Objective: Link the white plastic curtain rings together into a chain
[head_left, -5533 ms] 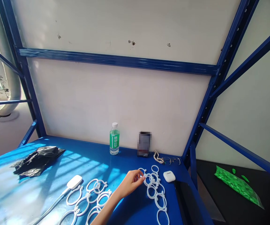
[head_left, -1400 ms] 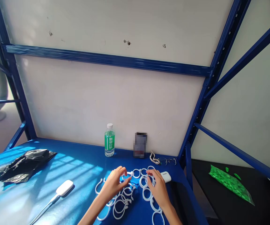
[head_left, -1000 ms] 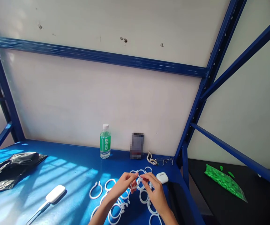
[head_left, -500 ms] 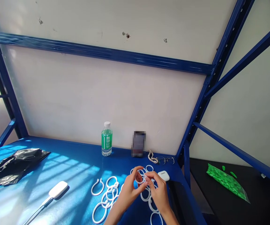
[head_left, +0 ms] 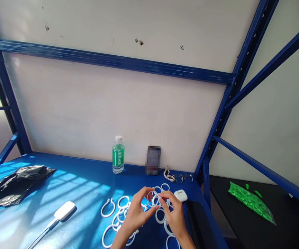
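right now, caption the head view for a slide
Left hand and right hand at a white ring over a blue table, green-labelled bottle behind

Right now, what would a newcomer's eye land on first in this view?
Probably the left hand and right hand, low in the middle, their fingers at white rings; more lie on the blue table. Next, the bag of green pieces at far right, then the bottle upright at the table's back, near the wall.

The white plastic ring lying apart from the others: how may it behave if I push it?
The white plastic ring is probably light, being so slender. Its round shape suggests it is fairly stiff. Lying flat, it would likely slide rather than roll.
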`<action>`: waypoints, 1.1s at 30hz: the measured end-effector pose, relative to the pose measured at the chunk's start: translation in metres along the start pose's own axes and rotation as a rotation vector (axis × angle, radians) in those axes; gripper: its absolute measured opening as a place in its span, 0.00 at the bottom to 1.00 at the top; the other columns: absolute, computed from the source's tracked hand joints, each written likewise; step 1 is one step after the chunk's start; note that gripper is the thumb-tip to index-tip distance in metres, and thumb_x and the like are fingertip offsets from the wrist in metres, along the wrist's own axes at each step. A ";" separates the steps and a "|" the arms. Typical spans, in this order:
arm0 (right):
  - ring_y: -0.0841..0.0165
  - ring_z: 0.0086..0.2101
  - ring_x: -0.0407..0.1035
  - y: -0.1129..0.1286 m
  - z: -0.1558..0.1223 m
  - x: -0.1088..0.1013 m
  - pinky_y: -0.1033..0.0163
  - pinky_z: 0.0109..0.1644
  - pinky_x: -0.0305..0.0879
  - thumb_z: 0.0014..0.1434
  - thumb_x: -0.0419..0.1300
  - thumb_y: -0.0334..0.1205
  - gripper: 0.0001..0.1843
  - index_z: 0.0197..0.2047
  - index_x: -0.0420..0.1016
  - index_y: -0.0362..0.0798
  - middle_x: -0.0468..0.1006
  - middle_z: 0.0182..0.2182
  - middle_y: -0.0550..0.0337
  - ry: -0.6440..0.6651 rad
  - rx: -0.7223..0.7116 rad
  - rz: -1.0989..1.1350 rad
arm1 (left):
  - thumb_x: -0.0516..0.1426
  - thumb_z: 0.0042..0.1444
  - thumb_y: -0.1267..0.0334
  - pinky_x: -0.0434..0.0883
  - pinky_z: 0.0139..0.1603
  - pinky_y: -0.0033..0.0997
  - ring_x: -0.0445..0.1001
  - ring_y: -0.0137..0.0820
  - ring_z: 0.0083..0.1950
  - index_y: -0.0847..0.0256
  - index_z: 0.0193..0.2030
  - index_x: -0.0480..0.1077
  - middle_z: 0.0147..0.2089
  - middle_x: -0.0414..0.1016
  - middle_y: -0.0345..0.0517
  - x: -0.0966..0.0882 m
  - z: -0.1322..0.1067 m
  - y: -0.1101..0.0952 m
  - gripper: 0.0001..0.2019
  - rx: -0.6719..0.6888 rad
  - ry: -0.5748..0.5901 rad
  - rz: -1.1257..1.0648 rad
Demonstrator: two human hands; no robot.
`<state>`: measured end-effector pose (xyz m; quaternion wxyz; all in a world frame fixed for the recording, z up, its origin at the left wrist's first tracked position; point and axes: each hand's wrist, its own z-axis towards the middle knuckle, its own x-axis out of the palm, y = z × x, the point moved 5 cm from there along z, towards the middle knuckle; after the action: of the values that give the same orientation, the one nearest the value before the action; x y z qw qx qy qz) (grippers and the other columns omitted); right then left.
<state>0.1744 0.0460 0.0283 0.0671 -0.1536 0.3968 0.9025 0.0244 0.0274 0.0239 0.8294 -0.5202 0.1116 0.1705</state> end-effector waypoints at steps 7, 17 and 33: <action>0.64 0.35 0.73 0.000 -0.003 0.000 0.63 0.41 0.71 0.64 0.55 0.42 0.09 0.36 0.75 0.50 0.77 0.32 0.57 -0.006 -0.025 0.005 | 0.62 0.48 0.54 0.70 0.45 0.38 0.74 0.36 0.37 0.57 0.44 0.70 0.34 0.75 0.43 -0.002 -0.002 -0.001 0.17 -0.030 -0.007 0.051; 0.64 0.33 0.73 0.000 -0.004 0.000 0.64 0.38 0.71 0.63 0.55 0.42 0.10 0.31 0.74 0.50 0.77 0.29 0.58 -0.007 -0.028 0.004 | 0.63 0.46 0.50 0.70 0.45 0.39 0.75 0.37 0.36 0.57 0.40 0.73 0.31 0.76 0.42 -0.004 -0.003 -0.002 0.17 -0.042 -0.021 0.106; 0.63 0.30 0.73 -0.033 0.004 -0.017 0.62 0.33 0.72 0.63 0.53 0.54 0.17 0.34 0.74 0.51 0.78 0.30 0.56 -0.049 0.089 -0.269 | 0.49 0.58 0.60 0.65 0.55 0.56 0.63 0.52 0.62 0.65 0.57 0.66 0.58 0.69 0.62 -0.109 -0.049 0.068 0.22 -0.378 -0.406 0.913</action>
<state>0.1978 0.0712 0.0136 0.2037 -0.1801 0.4107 0.8703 -0.1032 -0.0078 -0.0135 0.5674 -0.5157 0.1310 0.6285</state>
